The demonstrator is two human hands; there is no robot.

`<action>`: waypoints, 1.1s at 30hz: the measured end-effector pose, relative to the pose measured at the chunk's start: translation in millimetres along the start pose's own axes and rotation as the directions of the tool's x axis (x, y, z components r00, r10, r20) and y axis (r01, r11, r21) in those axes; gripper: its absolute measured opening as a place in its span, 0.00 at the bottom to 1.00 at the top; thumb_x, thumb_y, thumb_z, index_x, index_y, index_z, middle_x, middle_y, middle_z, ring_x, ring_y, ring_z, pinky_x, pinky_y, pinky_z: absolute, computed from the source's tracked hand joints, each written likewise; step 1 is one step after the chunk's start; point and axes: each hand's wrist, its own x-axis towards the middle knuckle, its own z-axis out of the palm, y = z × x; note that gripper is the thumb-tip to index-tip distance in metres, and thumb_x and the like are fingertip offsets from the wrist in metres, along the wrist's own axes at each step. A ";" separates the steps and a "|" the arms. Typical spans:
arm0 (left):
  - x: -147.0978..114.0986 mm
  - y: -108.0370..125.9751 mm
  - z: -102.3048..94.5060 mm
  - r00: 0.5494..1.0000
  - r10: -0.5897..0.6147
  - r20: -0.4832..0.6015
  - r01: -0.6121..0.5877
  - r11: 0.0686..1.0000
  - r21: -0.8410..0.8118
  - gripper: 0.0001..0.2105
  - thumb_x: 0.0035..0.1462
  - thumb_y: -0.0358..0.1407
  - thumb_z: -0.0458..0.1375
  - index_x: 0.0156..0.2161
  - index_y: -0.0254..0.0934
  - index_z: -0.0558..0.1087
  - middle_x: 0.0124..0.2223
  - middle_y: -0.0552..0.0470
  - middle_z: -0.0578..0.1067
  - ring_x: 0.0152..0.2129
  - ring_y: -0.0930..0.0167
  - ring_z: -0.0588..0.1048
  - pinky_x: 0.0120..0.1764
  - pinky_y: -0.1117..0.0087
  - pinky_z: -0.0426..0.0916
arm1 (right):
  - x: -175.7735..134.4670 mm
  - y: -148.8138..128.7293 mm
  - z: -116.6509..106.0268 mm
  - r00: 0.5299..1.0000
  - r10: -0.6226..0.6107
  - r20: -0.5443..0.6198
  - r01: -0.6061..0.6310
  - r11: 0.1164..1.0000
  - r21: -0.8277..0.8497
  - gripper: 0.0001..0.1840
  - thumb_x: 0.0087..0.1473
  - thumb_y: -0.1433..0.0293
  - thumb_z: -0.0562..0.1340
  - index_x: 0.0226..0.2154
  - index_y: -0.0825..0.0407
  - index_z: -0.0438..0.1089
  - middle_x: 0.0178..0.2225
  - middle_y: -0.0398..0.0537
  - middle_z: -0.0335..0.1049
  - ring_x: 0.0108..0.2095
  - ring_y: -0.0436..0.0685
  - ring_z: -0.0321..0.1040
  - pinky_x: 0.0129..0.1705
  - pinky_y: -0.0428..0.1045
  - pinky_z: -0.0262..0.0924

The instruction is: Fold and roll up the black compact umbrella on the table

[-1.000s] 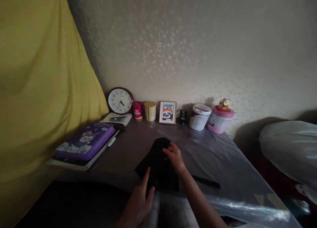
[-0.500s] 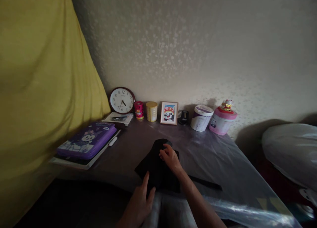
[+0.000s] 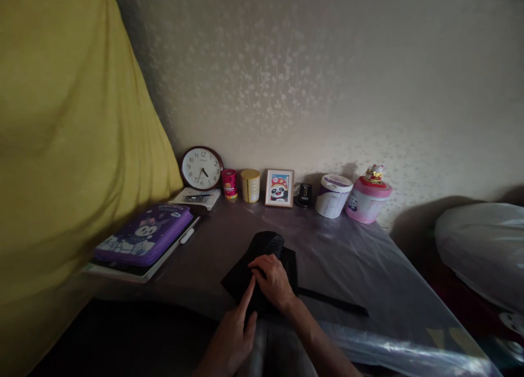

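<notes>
A black piece of folded fabric [image 3: 289, 265] lies near the table's front edge, its far end bunched into a rounded fold. From its right side a black strap [image 3: 335, 301] runs out across the table. My left hand [image 3: 235, 333] is at the near left of the fabric, index finger stretched forward and thumb apart, holding nothing. Across the middle of the fabric lies my right hand [image 3: 273, 281], fingers extended flat to the left. Its fingertips are close to my left index fingertip; whether they touch is hard to see.
Along the wall stand a clock [image 3: 202, 168], a red can [image 3: 230, 184], a yellow-lidded can [image 3: 250, 186], a framed panda picture [image 3: 279, 187], a small black object [image 3: 303, 195], a white tub [image 3: 333, 197] and a pink tub [image 3: 367, 201]. At left, a purple case [image 3: 145, 235] rests on books.
My right hand has come down and left from the fabric's far end onto its middle, and its fingers have flattened. My left index finger has shifted slightly forward and right.
</notes>
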 end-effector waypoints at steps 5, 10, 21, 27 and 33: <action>1.5 0.6 -1.4 0.999 -0.036 -0.005 0.036 0.999 -0.006 0.28 0.60 0.36 0.42 0.65 0.36 0.45 0.51 0.44 0.74 0.43 0.67 0.75 0.48 0.69 0.64 | -13.2 7.4 -7.0 0.990 -0.131 -0.056 0.137 0.983 0.121 0.10 0.57 0.75 0.56 0.38 0.50 0.71 0.39 0.46 0.74 0.42 0.53 0.68 0.47 0.51 0.60; 1.8 -3.3 -0.3 0.999 -0.015 -0.028 0.014 0.999 -0.030 0.28 0.60 0.36 0.42 0.65 0.38 0.45 0.59 0.46 0.65 0.52 0.67 0.69 0.52 0.67 0.62 | -12.8 40.2 -14.0 0.974 -0.206 -0.096 0.208 0.978 0.005 0.12 0.59 0.73 0.54 0.42 0.48 0.71 0.45 0.49 0.72 0.49 0.56 0.65 0.51 0.56 0.60; 4.1 -13.7 2.3 0.999 -0.038 -0.027 0.035 0.994 -0.104 0.30 0.60 0.38 0.43 0.65 0.34 0.43 0.62 0.44 0.60 0.58 0.68 0.61 0.58 0.65 0.56 | 9.3 69.8 -14.5 0.971 -0.222 -0.088 0.210 0.969 -0.130 0.18 0.59 0.75 0.50 0.47 0.49 0.69 0.48 0.50 0.71 0.51 0.55 0.64 0.53 0.56 0.59; 5.5 -12.1 -0.3 0.998 -0.040 -0.051 0.030 0.983 -0.182 0.30 0.59 0.40 0.45 0.65 0.34 0.46 0.65 0.46 0.54 0.61 0.68 0.54 0.61 0.63 0.50 | 6.8 86.3 -21.8 0.967 0.194 -0.165 -0.203 0.978 -0.041 0.20 0.54 0.78 0.50 0.46 0.52 0.69 0.51 0.53 0.68 0.53 0.56 0.63 0.56 0.56 0.55; -0.6 -6.6 1.1 0.987 -0.160 0.007 0.156 0.952 -0.262 0.31 0.59 0.43 0.44 0.65 0.38 0.43 0.25 0.55 0.74 0.19 0.70 0.73 0.27 0.69 0.70 | -12.3 111.7 -53.2 0.815 0.552 -0.176 -0.543 0.834 0.098 0.16 0.52 0.74 0.53 0.41 0.52 0.72 0.42 0.52 0.74 0.46 0.59 0.69 0.51 0.56 0.60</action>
